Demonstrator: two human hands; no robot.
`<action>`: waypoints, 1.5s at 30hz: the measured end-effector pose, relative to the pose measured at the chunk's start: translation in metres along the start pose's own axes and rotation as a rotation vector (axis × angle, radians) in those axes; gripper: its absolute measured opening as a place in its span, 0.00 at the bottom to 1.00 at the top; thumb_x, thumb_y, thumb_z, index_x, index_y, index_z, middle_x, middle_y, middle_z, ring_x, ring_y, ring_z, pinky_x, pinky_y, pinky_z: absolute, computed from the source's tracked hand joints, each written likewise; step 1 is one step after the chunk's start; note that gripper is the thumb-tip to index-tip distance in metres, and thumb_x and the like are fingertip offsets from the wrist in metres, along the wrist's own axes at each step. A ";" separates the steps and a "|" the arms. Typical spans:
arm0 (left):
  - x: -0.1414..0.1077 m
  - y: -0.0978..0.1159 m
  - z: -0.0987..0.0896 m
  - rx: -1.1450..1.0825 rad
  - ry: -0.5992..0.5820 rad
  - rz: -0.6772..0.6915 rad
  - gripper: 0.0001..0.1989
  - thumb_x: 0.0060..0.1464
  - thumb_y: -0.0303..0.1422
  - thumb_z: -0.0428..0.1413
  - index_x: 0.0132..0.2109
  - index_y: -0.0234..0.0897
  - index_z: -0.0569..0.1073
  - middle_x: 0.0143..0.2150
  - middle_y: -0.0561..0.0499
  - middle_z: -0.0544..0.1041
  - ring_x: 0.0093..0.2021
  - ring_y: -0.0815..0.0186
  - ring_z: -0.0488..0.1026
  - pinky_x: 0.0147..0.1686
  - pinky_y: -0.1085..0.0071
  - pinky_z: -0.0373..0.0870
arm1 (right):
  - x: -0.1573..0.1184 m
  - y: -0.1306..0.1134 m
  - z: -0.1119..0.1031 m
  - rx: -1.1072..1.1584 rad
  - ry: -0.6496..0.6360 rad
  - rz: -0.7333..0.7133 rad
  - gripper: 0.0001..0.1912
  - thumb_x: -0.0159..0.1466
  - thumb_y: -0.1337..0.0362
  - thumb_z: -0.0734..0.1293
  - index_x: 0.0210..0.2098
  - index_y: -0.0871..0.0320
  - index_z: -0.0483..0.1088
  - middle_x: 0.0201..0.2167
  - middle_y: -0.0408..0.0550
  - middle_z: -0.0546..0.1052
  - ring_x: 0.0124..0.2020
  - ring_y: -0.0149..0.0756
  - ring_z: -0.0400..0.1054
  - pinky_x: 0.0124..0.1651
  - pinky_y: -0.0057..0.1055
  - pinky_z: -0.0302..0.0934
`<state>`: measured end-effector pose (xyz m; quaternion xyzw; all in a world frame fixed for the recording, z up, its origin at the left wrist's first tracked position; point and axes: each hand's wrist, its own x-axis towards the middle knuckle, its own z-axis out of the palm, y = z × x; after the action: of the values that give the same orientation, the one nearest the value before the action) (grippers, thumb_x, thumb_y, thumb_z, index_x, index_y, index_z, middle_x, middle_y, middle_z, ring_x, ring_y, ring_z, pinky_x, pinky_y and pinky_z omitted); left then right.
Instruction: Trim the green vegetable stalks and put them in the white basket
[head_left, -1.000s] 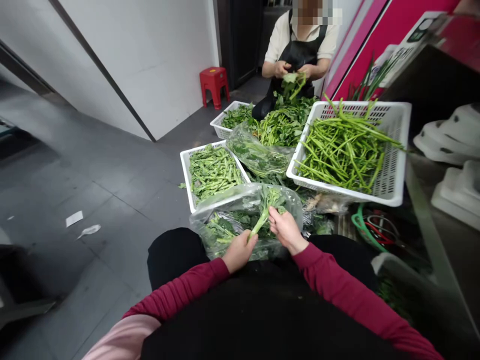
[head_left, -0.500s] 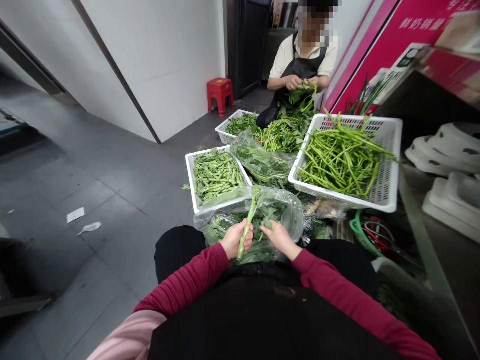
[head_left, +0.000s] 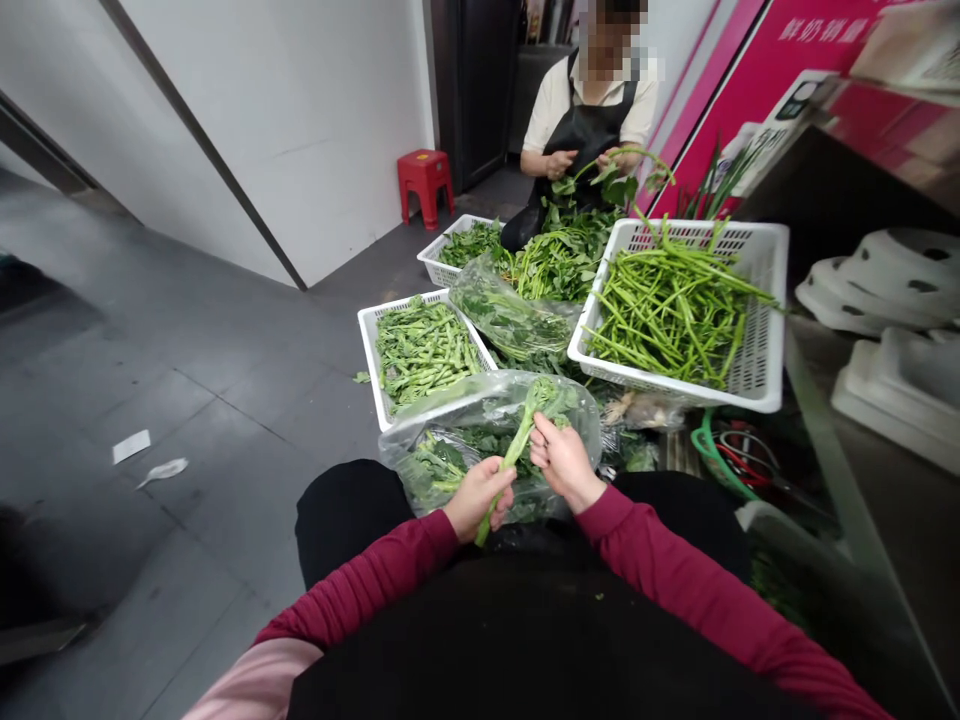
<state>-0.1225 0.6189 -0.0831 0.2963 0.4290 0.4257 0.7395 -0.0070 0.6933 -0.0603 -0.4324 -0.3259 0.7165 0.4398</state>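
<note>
A pale green broccolini stalk (head_left: 517, 437) slants up over my lap, its budded top pointing away from me. Around its lower part, my left hand (head_left: 484, 495) is closed. My right hand (head_left: 562, 455) is closed too, thumb and fingers pinching the stalk just below its head. Beneath both hands lies a clear plastic bag (head_left: 405, 440) spread open, with leafy greens (head_left: 442, 465) inside. Just beyond it, a white basket (head_left: 370, 350) holds many cut stalks (head_left: 431, 350).
Thin green stems fill a larger white basket (head_left: 776, 310) at the right. Across from me a co-worker (head_left: 589, 120) handles a leafy stem above a heap of greens (head_left: 566, 260). A red stool (head_left: 425, 185) stands by the wall; a green basket (head_left: 712, 455) sits low right.
My right hand has come from the leaves beside the stalk onto its upper part. The stalk now leans further right. The co-worker's hands have moved apart along a stem.
</note>
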 end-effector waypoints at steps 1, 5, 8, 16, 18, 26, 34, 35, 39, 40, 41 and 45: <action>0.000 -0.001 0.001 0.012 0.038 0.023 0.15 0.49 0.44 0.52 0.33 0.38 0.58 0.14 0.61 0.63 0.08 0.76 0.53 0.07 0.81 0.50 | -0.001 0.002 0.001 -0.016 0.056 -0.032 0.18 0.53 0.53 0.65 0.21 0.57 0.53 0.14 0.33 0.54 0.12 0.20 0.39 0.13 0.21 0.36; 0.000 -0.006 0.006 -0.080 0.120 0.051 0.14 0.49 0.43 0.51 0.33 0.38 0.57 0.16 0.60 0.65 0.07 0.76 0.53 0.07 0.80 0.51 | -0.002 0.007 -0.003 -0.451 0.258 -0.384 0.16 0.53 0.53 0.63 0.21 0.55 0.54 0.14 0.37 0.58 0.15 0.26 0.51 0.18 0.25 0.49; -0.001 -0.004 0.006 -0.185 0.073 -0.004 0.14 0.49 0.43 0.51 0.33 0.37 0.59 0.16 0.60 0.64 0.07 0.77 0.51 0.07 0.79 0.51 | -0.010 0.013 -0.008 -0.901 0.217 -0.624 0.16 0.55 0.55 0.62 0.17 0.55 0.55 0.15 0.44 0.63 0.20 0.32 0.59 0.27 0.30 0.55; 0.019 0.021 -0.023 -0.263 0.223 0.096 0.14 0.51 0.44 0.49 0.34 0.35 0.63 0.18 0.58 0.62 0.11 0.76 0.56 0.10 0.79 0.53 | -0.012 0.046 -0.024 -1.210 -0.202 -0.423 0.08 0.59 0.61 0.57 0.27 0.57 0.63 0.24 0.50 0.70 0.28 0.36 0.65 0.33 0.31 0.56; 0.018 0.022 -0.025 -0.240 0.197 0.093 0.15 0.52 0.44 0.48 0.35 0.35 0.64 0.19 0.58 0.61 0.12 0.76 0.56 0.10 0.79 0.52 | 0.013 0.042 -0.042 -1.280 -0.054 -0.187 0.05 0.55 0.63 0.62 0.26 0.58 0.62 0.23 0.50 0.70 0.29 0.38 0.66 0.34 0.31 0.55; -0.001 0.013 -0.016 -0.267 -0.059 -0.105 0.19 0.53 0.47 0.45 0.38 0.34 0.66 0.15 0.61 0.54 0.10 0.77 0.48 0.08 0.80 0.46 | 0.038 0.010 -0.045 -0.801 -0.118 0.055 0.16 0.56 0.52 0.60 0.35 0.58 0.61 0.14 0.34 0.58 0.12 0.24 0.48 0.17 0.23 0.45; 0.000 0.011 -0.017 -0.367 -0.398 -0.191 0.21 0.57 0.46 0.39 0.34 0.33 0.67 0.12 0.60 0.52 0.08 0.76 0.46 0.07 0.80 0.49 | 0.018 -0.013 0.001 -0.069 -0.080 -0.007 0.17 0.53 0.54 0.65 0.28 0.53 0.51 0.14 0.31 0.52 0.13 0.21 0.38 0.14 0.20 0.34; 0.000 0.011 -0.018 -0.379 -0.405 -0.195 0.21 0.57 0.46 0.38 0.34 0.33 0.67 0.12 0.60 0.52 0.08 0.76 0.47 0.07 0.80 0.49 | 0.018 -0.012 0.000 -0.128 -0.038 -0.053 0.15 0.54 0.54 0.63 0.28 0.53 0.51 0.14 0.31 0.52 0.13 0.22 0.38 0.14 0.21 0.36; 0.002 0.009 -0.017 -0.418 -0.350 -0.160 0.21 0.56 0.46 0.39 0.31 0.34 0.65 0.12 0.60 0.53 0.08 0.76 0.49 0.07 0.81 0.49 | 0.005 -0.003 -0.006 -0.687 0.106 -0.424 0.09 0.57 0.56 0.60 0.31 0.55 0.58 0.20 0.40 0.64 0.19 0.28 0.56 0.22 0.25 0.51; 0.002 0.008 -0.016 -0.420 -0.336 -0.161 0.20 0.56 0.46 0.39 0.31 0.35 0.65 0.12 0.60 0.53 0.08 0.76 0.49 0.07 0.81 0.49 | 0.000 0.001 -0.007 -0.838 0.069 -0.500 0.08 0.58 0.57 0.59 0.30 0.55 0.59 0.23 0.43 0.67 0.22 0.30 0.59 0.26 0.27 0.54; 0.003 0.007 -0.016 -0.420 -0.325 -0.170 0.20 0.56 0.46 0.39 0.30 0.35 0.64 0.12 0.60 0.53 0.08 0.76 0.49 0.07 0.80 0.49 | -0.005 0.005 -0.008 -0.960 -0.013 -0.545 0.07 0.58 0.58 0.59 0.30 0.56 0.60 0.24 0.44 0.68 0.24 0.32 0.61 0.29 0.28 0.54; 0.005 0.007 -0.018 -0.446 -0.292 -0.194 0.21 0.56 0.47 0.39 0.27 0.35 0.62 0.12 0.60 0.53 0.08 0.75 0.48 0.06 0.80 0.48 | -0.006 0.020 -0.022 -1.183 -0.221 -0.471 0.07 0.60 0.61 0.56 0.29 0.56 0.61 0.21 0.44 0.67 0.24 0.33 0.63 0.29 0.28 0.53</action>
<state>-0.1400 0.6282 -0.0875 0.1421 0.2402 0.3897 0.8776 0.0074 0.6821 -0.0846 -0.4425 -0.7953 0.3403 0.2366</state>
